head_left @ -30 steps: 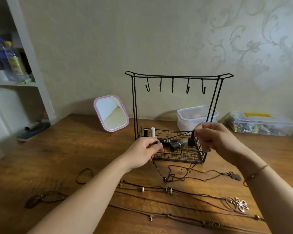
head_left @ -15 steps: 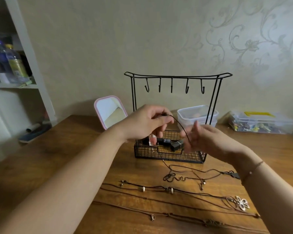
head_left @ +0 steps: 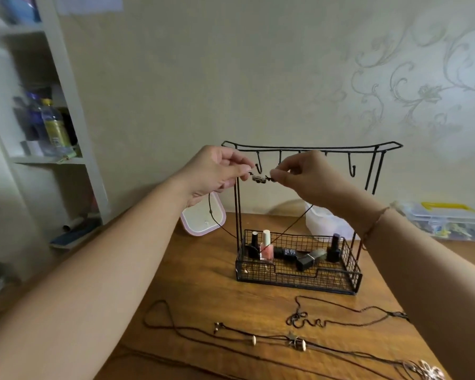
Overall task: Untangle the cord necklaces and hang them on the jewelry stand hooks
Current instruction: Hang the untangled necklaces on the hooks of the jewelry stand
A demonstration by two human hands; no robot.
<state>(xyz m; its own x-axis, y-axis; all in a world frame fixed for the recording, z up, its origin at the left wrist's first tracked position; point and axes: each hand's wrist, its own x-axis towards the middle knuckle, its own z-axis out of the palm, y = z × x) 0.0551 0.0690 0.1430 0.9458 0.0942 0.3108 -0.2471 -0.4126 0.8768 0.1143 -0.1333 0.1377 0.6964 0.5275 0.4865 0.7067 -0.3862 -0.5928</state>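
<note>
Now, the wooden table fills the lower view, with a white shelf at the left and a black wire stand upright near the back, its basket holding polish bottles. Both hands are up at the hook rail. Left hand pinches one end of a dark cord necklace between thumb and fingertips; right hand pinches the other end just beside it, small beads strung taut between them right under the leftmost hook. Its loop hangs down in front of the basket. Three more necklaces lie on the table in front of the stand. A pink mirror leans behind the left wrist.
</note>
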